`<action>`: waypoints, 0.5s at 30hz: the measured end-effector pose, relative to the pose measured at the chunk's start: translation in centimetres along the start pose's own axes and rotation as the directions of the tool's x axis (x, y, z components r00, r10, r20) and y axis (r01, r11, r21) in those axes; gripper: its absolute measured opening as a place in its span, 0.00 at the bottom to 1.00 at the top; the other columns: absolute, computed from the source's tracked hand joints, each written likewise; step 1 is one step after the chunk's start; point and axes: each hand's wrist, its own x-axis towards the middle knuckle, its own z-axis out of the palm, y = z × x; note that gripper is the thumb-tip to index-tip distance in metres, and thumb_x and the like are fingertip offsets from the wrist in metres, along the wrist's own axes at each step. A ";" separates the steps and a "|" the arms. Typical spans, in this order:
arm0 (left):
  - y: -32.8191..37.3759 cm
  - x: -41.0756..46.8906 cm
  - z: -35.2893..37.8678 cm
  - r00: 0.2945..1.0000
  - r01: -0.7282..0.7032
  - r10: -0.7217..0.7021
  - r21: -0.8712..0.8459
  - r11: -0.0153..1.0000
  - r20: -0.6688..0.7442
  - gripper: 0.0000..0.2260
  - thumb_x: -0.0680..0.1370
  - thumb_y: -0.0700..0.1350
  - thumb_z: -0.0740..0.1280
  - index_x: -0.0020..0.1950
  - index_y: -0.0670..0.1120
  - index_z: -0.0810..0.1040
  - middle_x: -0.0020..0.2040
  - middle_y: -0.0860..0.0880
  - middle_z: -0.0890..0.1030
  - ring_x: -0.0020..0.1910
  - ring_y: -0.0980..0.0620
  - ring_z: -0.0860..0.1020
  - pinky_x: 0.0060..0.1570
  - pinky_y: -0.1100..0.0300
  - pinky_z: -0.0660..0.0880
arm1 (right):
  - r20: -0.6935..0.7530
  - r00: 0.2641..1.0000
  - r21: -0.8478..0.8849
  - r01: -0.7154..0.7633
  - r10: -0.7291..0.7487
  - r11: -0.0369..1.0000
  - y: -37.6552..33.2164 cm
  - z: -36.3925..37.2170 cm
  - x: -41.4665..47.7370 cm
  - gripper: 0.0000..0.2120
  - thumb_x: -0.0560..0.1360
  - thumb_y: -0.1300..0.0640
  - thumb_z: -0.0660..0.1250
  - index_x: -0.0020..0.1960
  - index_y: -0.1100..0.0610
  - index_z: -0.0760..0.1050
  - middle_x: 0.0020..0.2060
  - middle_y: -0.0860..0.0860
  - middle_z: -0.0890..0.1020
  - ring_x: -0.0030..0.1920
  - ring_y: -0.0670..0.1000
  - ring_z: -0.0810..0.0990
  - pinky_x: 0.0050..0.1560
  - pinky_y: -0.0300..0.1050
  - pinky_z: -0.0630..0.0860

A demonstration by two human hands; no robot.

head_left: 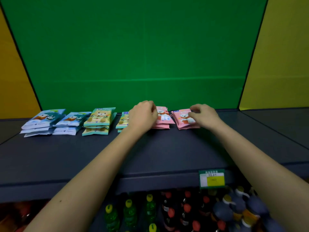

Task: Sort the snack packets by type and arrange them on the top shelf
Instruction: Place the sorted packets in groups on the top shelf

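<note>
green backdrop point(133, 47) behind, a price tag point(212, 179) above rows of capped bottles point(130, 215)

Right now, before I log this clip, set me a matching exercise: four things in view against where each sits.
Things: 1 blue packets; 2 teal packets; 3 pink packets; 4 price label.
Places: A front edge of the shelf; B far left of the row; C right end of the row, touched by left hand and right hand; D between the other two colours.
Pairs: 1-B; 2-D; 3-C; 4-A.
</note>
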 end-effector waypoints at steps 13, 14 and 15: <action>-3.4 -22.9 -8.0 0.993 -0.057 0.063 0.056 0.997 -0.098 0.07 0.76 0.48 0.64 0.47 0.45 0.76 0.46 0.46 0.81 0.50 0.41 0.78 0.40 0.53 0.71 | -0.221 0.947 0.030 0.245 -0.232 0.969 2.1 -5.4 -26.5 0.07 0.73 0.59 0.67 0.51 0.55 0.79 0.45 0.49 0.80 0.46 0.47 0.78 0.51 0.45 0.74; -3.8 -25.1 -7.9 0.994 -0.057 0.062 0.054 0.997 -0.093 0.07 0.76 0.48 0.65 0.46 0.45 0.76 0.45 0.45 0.81 0.48 0.41 0.79 0.39 0.53 0.71 | -0.218 0.951 0.028 0.230 -0.218 0.973 3.1 -5.0 -28.8 0.07 0.73 0.59 0.67 0.51 0.55 0.79 0.45 0.49 0.80 0.46 0.48 0.78 0.50 0.45 0.74; -4.1 -27.4 -7.6 0.995 -0.046 0.050 0.047 0.998 -0.082 0.06 0.76 0.48 0.66 0.45 0.45 0.77 0.44 0.46 0.82 0.47 0.40 0.79 0.38 0.53 0.71 | -0.208 0.957 0.024 0.211 -0.202 0.977 4.2 -4.6 -31.0 0.07 0.74 0.59 0.67 0.51 0.56 0.78 0.45 0.49 0.80 0.46 0.48 0.78 0.50 0.44 0.74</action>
